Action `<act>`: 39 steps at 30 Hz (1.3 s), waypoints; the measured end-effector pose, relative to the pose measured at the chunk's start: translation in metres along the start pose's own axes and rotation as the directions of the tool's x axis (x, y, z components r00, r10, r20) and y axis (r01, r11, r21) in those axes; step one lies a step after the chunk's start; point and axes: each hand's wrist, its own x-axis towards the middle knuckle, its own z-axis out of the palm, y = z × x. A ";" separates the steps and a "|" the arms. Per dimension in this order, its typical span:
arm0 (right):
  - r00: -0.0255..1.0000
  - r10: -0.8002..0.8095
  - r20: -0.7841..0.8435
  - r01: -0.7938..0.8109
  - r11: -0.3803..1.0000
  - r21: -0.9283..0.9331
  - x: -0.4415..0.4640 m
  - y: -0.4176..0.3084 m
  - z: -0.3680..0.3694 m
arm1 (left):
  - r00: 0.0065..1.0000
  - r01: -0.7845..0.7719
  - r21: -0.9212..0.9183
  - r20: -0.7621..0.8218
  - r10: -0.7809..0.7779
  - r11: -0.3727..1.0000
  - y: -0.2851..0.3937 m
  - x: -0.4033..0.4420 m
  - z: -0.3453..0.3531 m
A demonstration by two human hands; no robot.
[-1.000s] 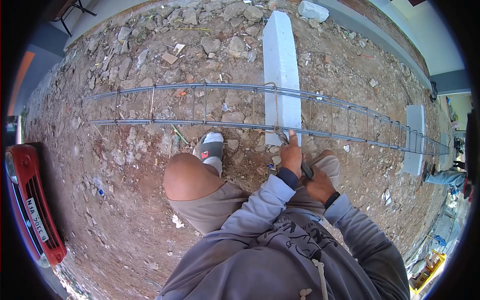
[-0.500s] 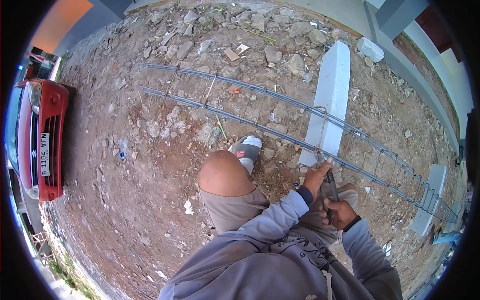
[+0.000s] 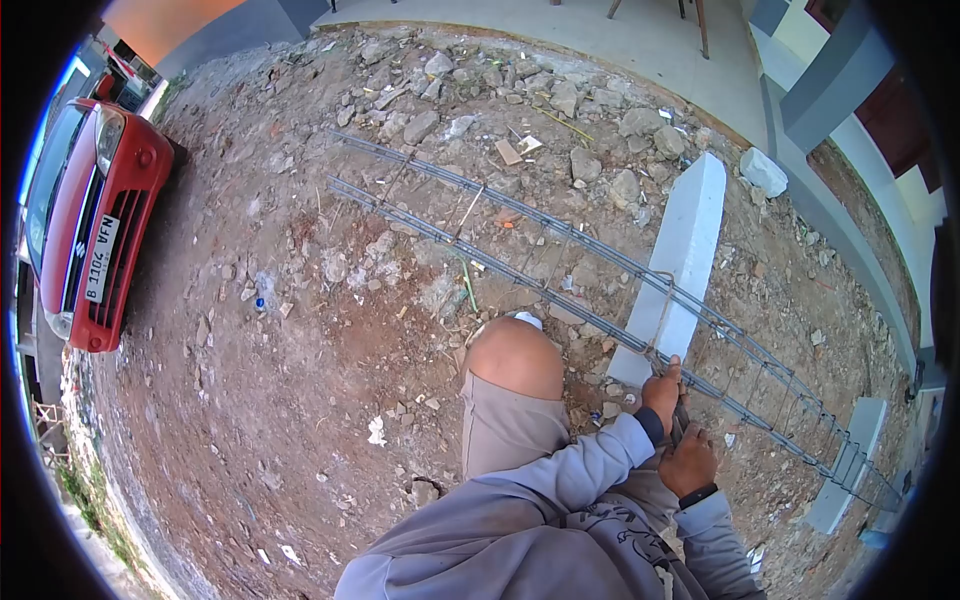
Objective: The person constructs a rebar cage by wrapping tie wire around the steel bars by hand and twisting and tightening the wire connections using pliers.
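A long cage of steel bars with wire ties (image 3: 540,285) lies across a pale block (image 3: 685,240) and reaches a second pale block (image 3: 850,465) at the right. My left hand (image 3: 661,393) is closed at the near bars, beside the tie over the first block, round the upper part of a dark tool (image 3: 680,425). Just below and to the right, my right hand (image 3: 690,462) is closed on the tool's lower part. The tool's tip is hard to make out at the bars.
A red car (image 3: 125,220) stands at the left. Stones and rubble (image 3: 585,165) are scattered over the dirt ground. A white rock (image 3: 763,172) sits near the low wall at the upper right. My bent knee (image 3: 515,360) is left of my hands.
The view has turned, so the cage now slopes down to the right and more of the car shows. Both hands remain at the tool by the near bars, with the right hand's grip shifted.
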 end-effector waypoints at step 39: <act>0.971 0.177 0.158 -0.222 0.916 0.334 -0.007 0.002 0.028 | 0.986 -0.065 0.159 -0.145 0.088 0.985 -0.003 0.010 -0.014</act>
